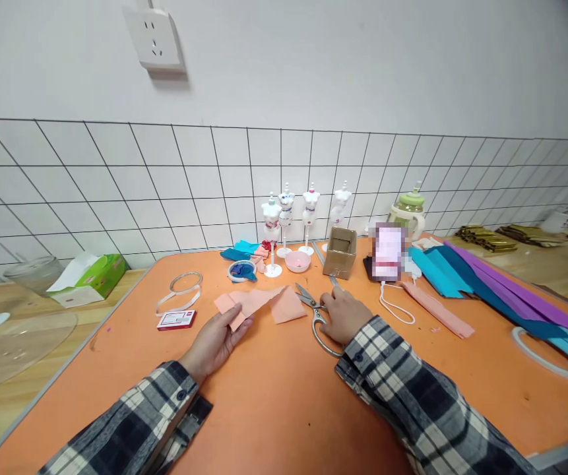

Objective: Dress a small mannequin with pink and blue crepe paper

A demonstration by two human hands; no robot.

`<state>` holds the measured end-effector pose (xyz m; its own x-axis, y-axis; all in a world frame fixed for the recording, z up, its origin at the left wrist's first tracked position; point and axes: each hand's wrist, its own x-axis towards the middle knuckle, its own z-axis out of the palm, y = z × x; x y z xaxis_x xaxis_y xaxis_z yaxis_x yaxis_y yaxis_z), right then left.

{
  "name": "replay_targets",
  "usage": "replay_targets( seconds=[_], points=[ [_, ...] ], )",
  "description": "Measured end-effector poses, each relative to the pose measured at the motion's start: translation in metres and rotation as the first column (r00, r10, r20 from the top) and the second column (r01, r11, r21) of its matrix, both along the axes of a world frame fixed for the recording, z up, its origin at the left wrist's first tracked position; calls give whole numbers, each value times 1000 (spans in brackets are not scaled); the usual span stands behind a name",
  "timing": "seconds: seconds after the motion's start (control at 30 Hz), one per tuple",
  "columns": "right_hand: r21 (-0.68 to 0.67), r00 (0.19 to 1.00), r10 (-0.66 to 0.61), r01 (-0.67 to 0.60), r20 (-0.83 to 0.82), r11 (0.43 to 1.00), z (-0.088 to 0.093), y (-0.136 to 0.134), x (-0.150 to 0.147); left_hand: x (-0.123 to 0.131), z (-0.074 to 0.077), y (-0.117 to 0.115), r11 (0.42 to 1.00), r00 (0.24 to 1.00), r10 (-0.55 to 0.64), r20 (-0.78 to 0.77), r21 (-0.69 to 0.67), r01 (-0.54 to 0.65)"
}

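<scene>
my left hand holds pink paper. my right hand rests on the scissors, right of the paper.

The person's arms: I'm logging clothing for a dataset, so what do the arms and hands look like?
The left sleeve and right sleeve are long, plaid in dark navy, grey and white, with dark-buttoned cuffs. The left hand and right hand are bare, with no gloves or watch showing.

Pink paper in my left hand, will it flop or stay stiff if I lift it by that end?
Probably floppy: the pink paper already shows creases and folds where it lies on the table. Likely light, since the left hand pinches one end with fingertips only.
</scene>
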<state>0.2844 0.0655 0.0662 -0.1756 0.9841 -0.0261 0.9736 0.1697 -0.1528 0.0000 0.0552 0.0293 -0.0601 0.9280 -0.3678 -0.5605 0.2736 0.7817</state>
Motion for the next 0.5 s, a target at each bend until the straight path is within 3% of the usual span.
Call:
replay_targets(
  seconds=[0.13,0.23,0.33,0.37,0.4,0.5],
  points=[
    [-222,998,-67,61,-16,973,-3,-3,9,1,4,2,1000,995,16,96,1,-16],
    [-321,977,-114,50,-181,946,1,4,15,2,5,2,1000,995,25,98,-17,-24],
    [-423,903,-195,16,-384,906,9,7,20,4,6,0,999,996,39,74,4,-39],
    [-450,831,-228,-31,-508,892,11,7,20,4,6,-1,999,998,40,54,16,-41],
    [-473,709,-265,-109,-654,874,13,5,20,5,6,-2,999,999,40,27,26,-41],
    [-449,232,-385,-459,-893,767,13,-6,13,6,6,-4,997,997,54,-46,54,-52]
  ],
)
